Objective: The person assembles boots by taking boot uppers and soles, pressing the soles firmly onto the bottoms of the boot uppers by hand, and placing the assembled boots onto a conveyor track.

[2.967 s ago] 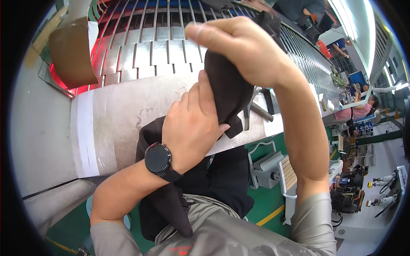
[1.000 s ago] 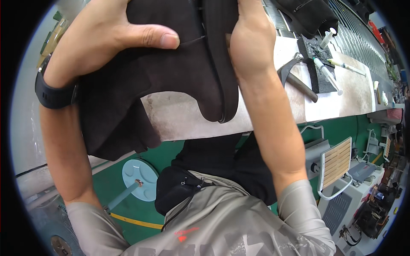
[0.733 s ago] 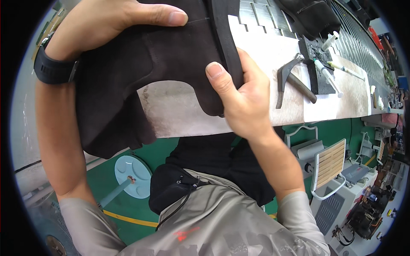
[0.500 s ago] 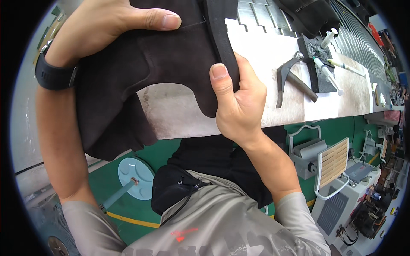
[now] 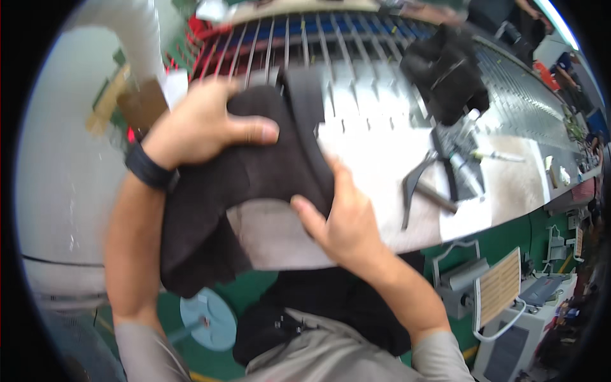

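Observation:
A dark brown, suede-like sewn piece point(image 5: 254, 169) with a curved cut-out is held up over the near side of the table. My left hand point(image 5: 203, 124), with a black band on the wrist, grips its upper left part, thumb on the near face and fingers mostly behind. My right hand point(image 5: 347, 219) pinches its right edge, where a dark strip point(image 5: 309, 102) runs along it. The right thumb lies by the cut-out. A hammer point(image 5: 417, 184) with a curved head rests right of my right hand. Motion blurs the details.
Beside the hammer is a dark block point(image 5: 449, 165) with syringe-like tubes point(image 5: 466, 175). Another dark piece point(image 5: 445, 76) lies farther back on the slatted conveyor point(image 5: 363, 95). A pale bent duct point(image 5: 137, 38) stands at far left; people work at far right. A slatted seat point(image 5: 498, 283) is below right.
The view has shifted, showing more of the conveyor at the back. The dark piece and both hands appear lower in the picture. Both hands keep their hold.

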Available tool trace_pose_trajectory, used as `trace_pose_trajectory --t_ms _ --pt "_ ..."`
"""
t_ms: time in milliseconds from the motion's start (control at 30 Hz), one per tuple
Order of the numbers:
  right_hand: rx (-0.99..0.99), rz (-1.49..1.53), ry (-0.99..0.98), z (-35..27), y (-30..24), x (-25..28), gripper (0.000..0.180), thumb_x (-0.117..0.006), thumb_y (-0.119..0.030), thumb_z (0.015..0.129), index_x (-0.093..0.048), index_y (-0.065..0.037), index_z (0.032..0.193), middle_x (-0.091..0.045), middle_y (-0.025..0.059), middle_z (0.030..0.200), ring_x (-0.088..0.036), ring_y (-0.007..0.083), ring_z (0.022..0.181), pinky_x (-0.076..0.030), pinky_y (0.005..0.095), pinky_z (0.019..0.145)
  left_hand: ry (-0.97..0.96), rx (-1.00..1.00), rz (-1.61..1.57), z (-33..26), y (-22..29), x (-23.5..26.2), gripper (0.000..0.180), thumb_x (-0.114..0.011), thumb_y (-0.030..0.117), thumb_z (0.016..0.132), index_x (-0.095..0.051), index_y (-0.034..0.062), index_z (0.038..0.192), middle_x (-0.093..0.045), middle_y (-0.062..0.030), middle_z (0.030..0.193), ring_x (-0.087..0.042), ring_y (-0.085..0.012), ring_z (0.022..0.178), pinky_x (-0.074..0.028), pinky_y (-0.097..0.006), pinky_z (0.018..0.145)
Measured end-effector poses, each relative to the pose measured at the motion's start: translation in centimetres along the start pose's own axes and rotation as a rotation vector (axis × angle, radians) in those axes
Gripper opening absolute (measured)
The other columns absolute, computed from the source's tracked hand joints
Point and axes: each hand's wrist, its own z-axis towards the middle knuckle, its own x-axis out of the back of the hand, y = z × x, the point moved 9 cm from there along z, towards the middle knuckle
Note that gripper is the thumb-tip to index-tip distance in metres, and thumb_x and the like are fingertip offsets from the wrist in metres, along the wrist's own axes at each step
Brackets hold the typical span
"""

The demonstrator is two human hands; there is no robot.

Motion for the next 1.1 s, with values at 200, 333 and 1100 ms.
trace_pose_trajectory --t_ms 200,333,1100 --pt "-0.281 0.491 -0.218 -0.7 2.4 -0.3 0.081 -0.084 -0.018 0.093 -0.042 0.007 0.158 -0.066 0.03 0.139 -0.07 0.038 0.124 -0.055 0.0433 0.106 -0.106 0.272 0.022 -0.2 -3.1 -1.2 0.089 -0.092 0.066 0.076 -0.073 -0.0148 0.108 -0.075 -0.0341 0.101 -0.077 -0.0438 0.098 -0.058 -0.048 0.086" --pt "-0.315 0.739 -0.196 -4.8 3.8 -2.1 0.088 -0.084 -0.016 0.09 -0.039 0.005 0.164 -0.061 0.0211 0.151 -0.059 0.0249 0.139 -0.046 0.0383 0.118 -0.107 0.253 0.03 -0.7 -2.5 -1.3 0.088 -0.092 0.065 0.077 -0.074 -0.0138 0.112 -0.077 -0.0311 0.103 -0.078 -0.042 0.099 -0.06 -0.046 0.088" --pt "-0.359 0.626 -0.088 -5.4 5.6 -2.1 0.095 -0.086 -0.019 0.088 -0.035 0.012 0.162 -0.061 0.0282 0.148 -0.062 0.0327 0.137 -0.046 0.0408 0.118 -0.249 0.322 -0.093 0.1 -7.1 -4.6 0.073 -0.081 0.061 0.094 -0.073 -0.0108 0.103 -0.074 -0.0082 0.084 -0.071 -0.0128 0.074 -0.057 -0.031 0.068"
